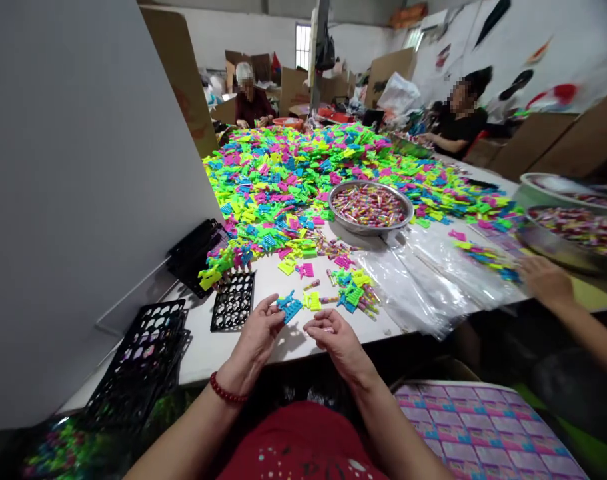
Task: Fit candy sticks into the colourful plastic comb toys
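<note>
My left hand (260, 328), with a red bead bracelet at the wrist, pinches a blue plastic piece (290, 307) with comb-like slots. Beside it, my right hand (336, 333) is closed with fingertips together on a small pinkish wrapped tube, mostly hidden by the fingers. A yellow plastic piece (312, 301) lies on the table just beyond both hands. To the right of it is a small heap of green, blue and yellow pieces (352, 293) mixed with patterned tubes. A black tray with round holes (233, 301) lies left of my left hand.
A large colourful pile of plastic pieces (283, 173) covers the far table. A metal bowl (407, 217) holds patterned tubes. Clear plastic bags (428, 287) lie to the right, near a co-worker's hand (546, 283). More black trays (133, 353) stand by a grey panel (83, 200). Two people sit farther back.
</note>
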Tool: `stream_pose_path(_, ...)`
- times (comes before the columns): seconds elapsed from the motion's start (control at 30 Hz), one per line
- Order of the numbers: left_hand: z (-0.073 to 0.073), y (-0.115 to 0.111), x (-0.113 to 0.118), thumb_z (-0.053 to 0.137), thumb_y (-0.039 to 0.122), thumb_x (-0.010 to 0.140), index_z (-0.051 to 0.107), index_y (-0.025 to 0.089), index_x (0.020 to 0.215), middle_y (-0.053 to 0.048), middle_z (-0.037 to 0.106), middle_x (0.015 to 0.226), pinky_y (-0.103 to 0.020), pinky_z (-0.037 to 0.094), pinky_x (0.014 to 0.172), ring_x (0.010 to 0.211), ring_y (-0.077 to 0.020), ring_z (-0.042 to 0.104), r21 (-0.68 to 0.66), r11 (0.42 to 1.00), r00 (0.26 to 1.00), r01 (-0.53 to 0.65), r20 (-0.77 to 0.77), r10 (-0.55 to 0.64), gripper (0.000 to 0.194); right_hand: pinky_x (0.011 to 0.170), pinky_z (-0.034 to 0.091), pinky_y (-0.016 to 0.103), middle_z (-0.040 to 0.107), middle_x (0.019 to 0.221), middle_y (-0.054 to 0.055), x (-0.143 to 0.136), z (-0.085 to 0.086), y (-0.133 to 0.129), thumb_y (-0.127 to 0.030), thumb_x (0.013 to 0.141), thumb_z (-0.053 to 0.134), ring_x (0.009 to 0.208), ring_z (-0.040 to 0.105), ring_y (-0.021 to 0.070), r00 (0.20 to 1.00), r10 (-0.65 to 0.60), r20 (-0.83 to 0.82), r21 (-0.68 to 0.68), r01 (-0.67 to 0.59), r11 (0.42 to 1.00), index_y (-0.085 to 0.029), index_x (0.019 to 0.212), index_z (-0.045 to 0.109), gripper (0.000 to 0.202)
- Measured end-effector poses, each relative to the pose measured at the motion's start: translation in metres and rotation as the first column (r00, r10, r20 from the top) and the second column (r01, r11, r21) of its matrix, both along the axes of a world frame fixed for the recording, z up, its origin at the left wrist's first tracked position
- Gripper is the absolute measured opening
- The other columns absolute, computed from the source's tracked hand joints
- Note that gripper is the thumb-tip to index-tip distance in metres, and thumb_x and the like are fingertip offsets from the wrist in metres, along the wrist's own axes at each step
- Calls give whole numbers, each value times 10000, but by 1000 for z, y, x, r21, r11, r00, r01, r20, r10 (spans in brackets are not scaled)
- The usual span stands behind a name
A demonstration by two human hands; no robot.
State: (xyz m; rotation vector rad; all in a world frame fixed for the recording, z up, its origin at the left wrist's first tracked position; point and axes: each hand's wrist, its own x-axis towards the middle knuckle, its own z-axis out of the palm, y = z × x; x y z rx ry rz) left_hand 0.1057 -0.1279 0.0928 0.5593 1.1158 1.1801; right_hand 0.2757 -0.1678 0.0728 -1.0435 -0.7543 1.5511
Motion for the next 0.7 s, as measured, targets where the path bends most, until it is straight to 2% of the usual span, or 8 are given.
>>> stream_pose_path(0.07,3,-13,-1,738,-33,572,593,128,1124,-28,679,828,-206,531,688,721,-124,649,-90,996,989,17,151,-3,593,513,306,211,634,739,-39,-4,-1,-9,-349,661,869,552,443,89,997,38,60,11,-39,999,-210,992,548,482)
stream_pose_path(0.13,7,-24,-3,753,-44,541,611,128,1112,-43,705,886,-219,550,702,757,-142,669,-125,989,980,80,194,-54,614,541,335,224,597,744,-50,-6,1,-15,-394,735,819,575,442,97,986,67,152,52,-76,996,-217,1040,551,442)
stream_pose_path(0.23,10,-35,-6,810,-5,517,648,110,985,-61,722,895,-242,572,739,768,-159,684,-117,965,951,236,232,-205,508,652,403,253,564,820,-29,-7,6,-21,-431,869,685,700,496,128,941,121,317,139,-172,975,-221,1107,578,335)
stream_pose_path(0.3,10,-39,-8,858,74,545,646,108,905,-73,726,877,-258,585,730,754,-166,690,-113,945,932,307,238,-275,419,699,423,268,543,852,-19,-7,8,-23,-430,922,612,753,510,144,896,126,425,181,-221,958,-233,1194,567,339)
stream_pose_path(0.43,8,-42,-12,911,200,563,614,123,825,-65,721,810,-249,593,634,692,-163,686,-145,936,937,321,192,-292,404,689,436,285,546,810,-25,-7,10,-28,-425,979,510,698,528,148,829,119,546,194,-263,945,-237,1364,435,435)
stream_pose_path(0.57,8,-43,-16,921,213,558,601,126,847,-48,709,802,-228,596,572,646,-136,663,-141,943,943,303,188,-275,440,650,418,286,557,752,-23,-5,11,-30,-464,986,482,676,530,157,790,129,599,135,-259,956,-216,1221,516,343)
stream_pose_path(0.7,10,-42,-17,910,173,567,604,122,893,-32,693,809,-209,593,534,620,-112,637,-123,951,944,285,210,-256,450,770,435,307,623,932,29,-2,13,-30,-466,1000,444,860,572,182,810,139,569,183,-290,939,-225,1120,635,330)
